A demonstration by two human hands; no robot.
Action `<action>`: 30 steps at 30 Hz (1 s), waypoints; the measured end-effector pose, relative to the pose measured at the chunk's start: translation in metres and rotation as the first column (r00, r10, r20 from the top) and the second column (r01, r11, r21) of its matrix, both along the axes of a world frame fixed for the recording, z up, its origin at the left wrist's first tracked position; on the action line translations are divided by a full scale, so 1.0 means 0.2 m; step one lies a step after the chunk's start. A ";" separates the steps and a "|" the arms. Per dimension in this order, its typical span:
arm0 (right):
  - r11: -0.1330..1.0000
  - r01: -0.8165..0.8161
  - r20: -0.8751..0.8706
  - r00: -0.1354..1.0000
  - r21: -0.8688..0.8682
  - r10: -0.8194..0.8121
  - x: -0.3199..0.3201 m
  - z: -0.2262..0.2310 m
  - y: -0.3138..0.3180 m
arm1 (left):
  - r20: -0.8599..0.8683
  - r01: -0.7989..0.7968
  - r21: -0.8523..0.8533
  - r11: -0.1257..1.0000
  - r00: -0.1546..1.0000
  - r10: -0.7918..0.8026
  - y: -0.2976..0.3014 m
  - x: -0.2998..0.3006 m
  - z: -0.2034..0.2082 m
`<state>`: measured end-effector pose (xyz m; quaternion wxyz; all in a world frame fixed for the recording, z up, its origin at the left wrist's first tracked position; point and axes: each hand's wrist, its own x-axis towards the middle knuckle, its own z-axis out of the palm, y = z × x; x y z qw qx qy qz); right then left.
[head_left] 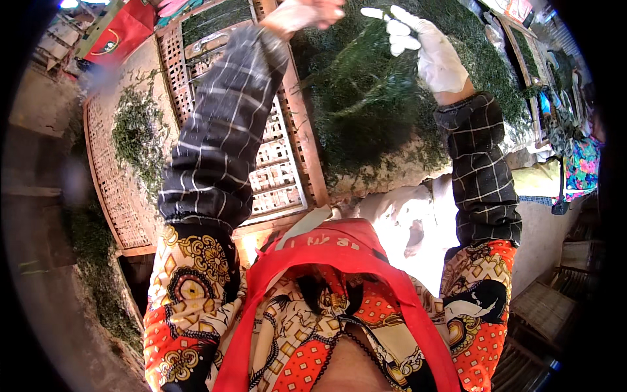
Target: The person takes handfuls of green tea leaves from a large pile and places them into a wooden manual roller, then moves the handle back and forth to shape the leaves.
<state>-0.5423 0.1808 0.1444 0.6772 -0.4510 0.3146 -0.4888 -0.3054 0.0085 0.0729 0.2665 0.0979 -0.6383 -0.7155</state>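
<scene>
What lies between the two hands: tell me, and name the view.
Dark green stringy strands lie between the left hand and the white-gloved right hand, as the head view shows.

Both arms stretch forward from the lower edge. The left arm, in a black oversleeve checked with thin white lines, slants toward the middle and ends in an ungloved left hand at the upper edge, its fingers directed rightward (they are too blurred to tell how far they bend). The right arm, in a matching checked black oversleeve, rises more steeply; a band of bare wrist shows below the white-gloved right hand, which angles up and leftward, one finger extended, others curled. The hands are apart.
</scene>
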 end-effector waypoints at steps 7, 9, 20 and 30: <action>0.999 -0.049 -0.020 0.999 -0.021 0.049 0.38 -0.06 -0.27 | 0.022 -0.138 0.242 0.960 0.990 0.137 0.50 0.14 -0.09; 0.994 -0.004 -0.039 0.999 -0.113 0.000 0.61 -0.10 -0.26 | -0.107 -0.246 0.264 0.933 0.953 0.282 0.57 0.16 -0.10; 0.837 -0.377 -0.354 0.904 -0.398 0.239 1.36 -0.25 -0.72 | -0.326 -0.419 0.634 0.650 0.617 0.716 0.05 1.12 0.17; 0.914 -0.393 -0.881 0.462 -0.099 0.104 1.56 -0.59 -1.06 | -0.082 -0.712 0.588 0.383 0.419 0.904 -0.36 2.02 -0.52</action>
